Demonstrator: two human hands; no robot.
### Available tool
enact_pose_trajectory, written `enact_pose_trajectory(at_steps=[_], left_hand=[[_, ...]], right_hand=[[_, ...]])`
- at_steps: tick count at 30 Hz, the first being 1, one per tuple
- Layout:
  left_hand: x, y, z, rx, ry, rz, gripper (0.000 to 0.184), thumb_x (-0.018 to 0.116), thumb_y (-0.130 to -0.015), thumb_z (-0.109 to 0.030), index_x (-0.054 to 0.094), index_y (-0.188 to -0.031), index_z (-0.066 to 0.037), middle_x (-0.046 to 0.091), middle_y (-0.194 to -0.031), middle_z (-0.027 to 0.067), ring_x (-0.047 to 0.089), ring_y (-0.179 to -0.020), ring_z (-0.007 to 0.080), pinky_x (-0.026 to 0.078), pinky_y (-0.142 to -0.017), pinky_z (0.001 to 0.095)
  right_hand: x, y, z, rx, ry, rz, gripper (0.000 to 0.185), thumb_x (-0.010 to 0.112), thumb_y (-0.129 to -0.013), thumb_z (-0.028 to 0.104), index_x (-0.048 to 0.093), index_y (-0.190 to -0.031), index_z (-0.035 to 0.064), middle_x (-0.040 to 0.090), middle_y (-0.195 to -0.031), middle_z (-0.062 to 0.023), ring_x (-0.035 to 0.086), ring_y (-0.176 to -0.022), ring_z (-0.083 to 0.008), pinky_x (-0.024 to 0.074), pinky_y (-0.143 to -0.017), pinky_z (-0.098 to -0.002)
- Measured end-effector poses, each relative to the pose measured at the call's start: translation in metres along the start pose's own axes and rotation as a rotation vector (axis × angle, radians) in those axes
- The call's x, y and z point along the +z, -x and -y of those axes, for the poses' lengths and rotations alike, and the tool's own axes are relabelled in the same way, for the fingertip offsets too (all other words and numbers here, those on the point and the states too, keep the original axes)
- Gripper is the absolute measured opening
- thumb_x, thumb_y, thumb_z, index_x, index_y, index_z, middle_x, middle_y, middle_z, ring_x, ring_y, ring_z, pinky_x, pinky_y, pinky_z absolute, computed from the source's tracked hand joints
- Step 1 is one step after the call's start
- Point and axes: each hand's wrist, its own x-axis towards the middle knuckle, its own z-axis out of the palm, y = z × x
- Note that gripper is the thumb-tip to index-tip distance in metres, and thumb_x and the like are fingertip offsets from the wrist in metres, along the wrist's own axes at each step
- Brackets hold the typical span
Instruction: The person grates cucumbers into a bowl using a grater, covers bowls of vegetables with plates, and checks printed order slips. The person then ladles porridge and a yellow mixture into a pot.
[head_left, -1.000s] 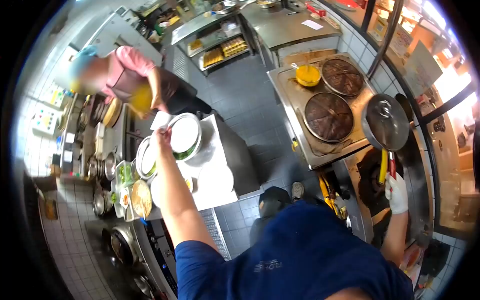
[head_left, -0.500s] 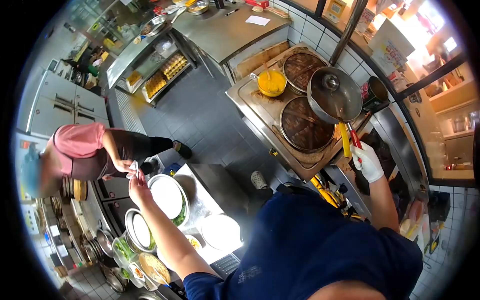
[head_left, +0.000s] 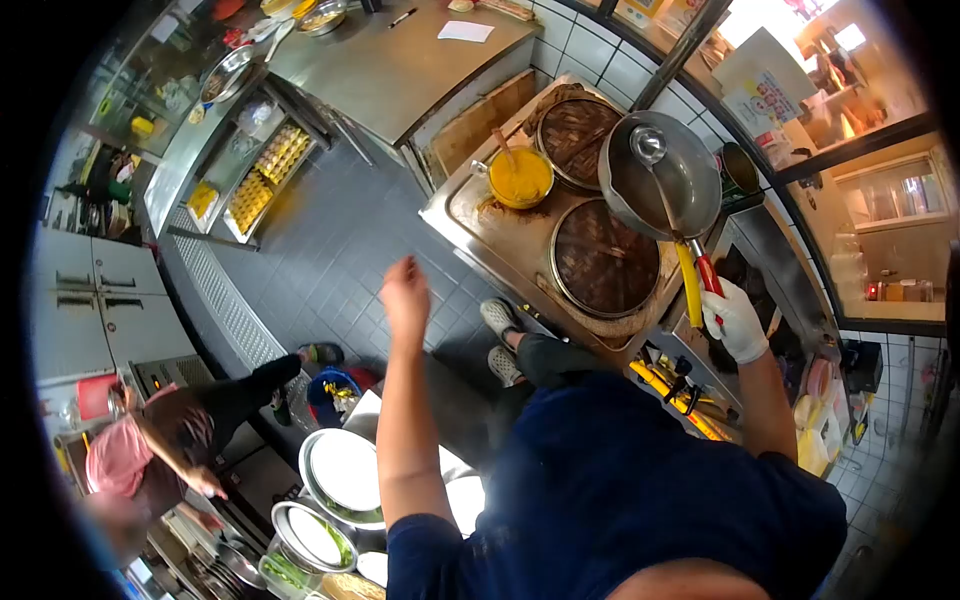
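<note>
Fingers of the gloved right hand (head_left: 740, 325) grasp the red handle (head_left: 709, 274) of a pan (head_left: 692, 175); the bare left hand (head_left: 405, 300) hangs above grey floor tiles (head_left: 330, 215), its grip unclear. Two brown lids (head_left: 605, 262) and a yellow bowl (head_left: 522, 182) sit on a stained steel counter (head_left: 455, 205) — a person (head_left: 125, 450) in pink stands across. Beside the lids, the pan looks deep, grey — a ladle (head_left: 649, 145) inside.

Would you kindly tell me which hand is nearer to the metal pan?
Right: the gloved right hand has its grip around the red handle of the metal pan, while the left hand is in mid-air, apart from it, on the person's left.
</note>
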Motion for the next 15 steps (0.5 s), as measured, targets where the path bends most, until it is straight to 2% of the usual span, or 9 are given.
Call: enact_pose_trajectory(at_steps=[1, 3, 5, 6, 7, 9, 12, 15], left_hand=[[0.028, -0.02, -0.009, 0.157, -0.087, 0.082, 0.03, 0.06, -0.091, -0.005, 0.067, -0.12, 0.001, 0.07, -0.115, 0.0217, 0.069, -0.098, 0.0373, 0.055, -0.087, 0.0439], [0.065, -0.057, -0.051, 0.236, -0.232, 0.267, 0.038, 0.058, -0.087, -0.002, 0.064, -0.124, 0.0, 0.066, -0.124, 0.0214, 0.064, -0.11, 0.0404, 0.053, -0.094, 0.0455], [0.115, -0.1, -0.053, 0.305, -0.374, 0.363, 0.044, 0.057, -0.086, -0.002, 0.06, -0.13, -0.001, 0.063, -0.131, 0.0196, 0.059, -0.119, 0.0391, 0.051, -0.1, 0.0449], [0.144, -0.121, -0.038, 0.458, -0.417, 0.305, 0.047, 0.056, -0.085, -0.001, 0.057, -0.132, -0.001, 0.06, -0.136, 0.017, 0.056, -0.123, 0.0398, 0.05, -0.102, 0.0436], [0.163, -0.143, -0.038, 0.523, -0.529, 0.333, 0.046, 0.056, -0.086, -0.003, 0.056, -0.133, -0.001, 0.057, -0.139, 0.0141, 0.054, -0.126, 0.0394, 0.049, -0.104, 0.0438], [0.194, -0.176, -0.04, 0.582, -0.629, 0.392, 0.042, 0.057, -0.087, -0.004, 0.057, -0.129, -0.003, 0.056, -0.14, 0.0132, 0.052, -0.128, 0.0382, 0.051, -0.101, 0.0446], [0.231, -0.213, -0.039, 0.412, -0.761, 0.797, 0.035, 0.057, -0.09, -0.007, 0.06, -0.124, -0.005, 0.056, -0.138, 0.0129, 0.052, -0.13, 0.0358, 0.054, -0.097, 0.0447], [0.24, -0.225, -0.032, 0.448, -0.807, 0.845, 0.027, 0.055, -0.092, -0.009, 0.062, -0.118, -0.005, 0.061, -0.131, 0.014, 0.057, -0.123, 0.0357, 0.057, -0.09, 0.0454]], right_hand=[[0.002, -0.005, 0.001, 0.009, -0.004, -0.023, 0.011, 0.059, -0.098, 0.016, 0.059, -0.097, 0.0052, 0.048, -0.054, 0.0046, 0.039, -0.04, -0.0049, 0.0285, -0.042, -0.0217], [0.003, -0.015, 0.004, 0.033, -0.016, -0.045, 0.011, 0.058, -0.098, 0.016, 0.059, -0.096, 0.0047, 0.048, -0.054, 0.0049, 0.039, -0.04, -0.0049, 0.0282, -0.042, -0.0219], [0.003, -0.029, 0.009, 0.063, -0.022, -0.031, 0.011, 0.058, -0.097, 0.015, 0.059, -0.095, 0.0042, 0.047, -0.053, 0.0051, 0.039, -0.04, -0.0048, 0.028, -0.042, -0.0222], [-0.001, -0.039, 0.0, 0.058, -0.067, -0.032, 0.011, 0.058, -0.096, 0.014, 0.059, -0.095, 0.0032, 0.048, -0.054, 0.0048, 0.04, -0.04, -0.0046, 0.0284, -0.042, -0.0221], [0.001, -0.045, 0.003, 0.073, -0.089, -0.059, 0.009, 0.058, -0.095, 0.011, 0.059, -0.096, 0.0025, 0.049, -0.056, 0.004, 0.04, -0.041, -0.0051, 0.0296, -0.042, -0.0221], [0.004, -0.059, 0.01, 0.166, -0.105, -0.119, 0.007, 0.058, -0.094, 0.008, 0.06, -0.097, 0.002, 0.05, -0.059, 0.0029, 0.042, -0.043, -0.0059, 0.0324, -0.043, -0.0227], [0.003, -0.076, 0.0, 0.208, -0.032, -0.19, 0.006, 0.058, -0.093, 0.006, 0.061, -0.098, 0.0026, 0.051, -0.061, 0.0023, 0.044, -0.046, -0.0064, 0.0347, -0.044, -0.0232], [0.005, -0.084, 0.006, 0.232, -0.045, -0.202, 0.006, 0.06, -0.092, 0.006, 0.062, -0.097, 0.0032, 0.052, -0.062, 0.0027, 0.046, -0.048, -0.0063, 0.0364, -0.045, -0.0233]])
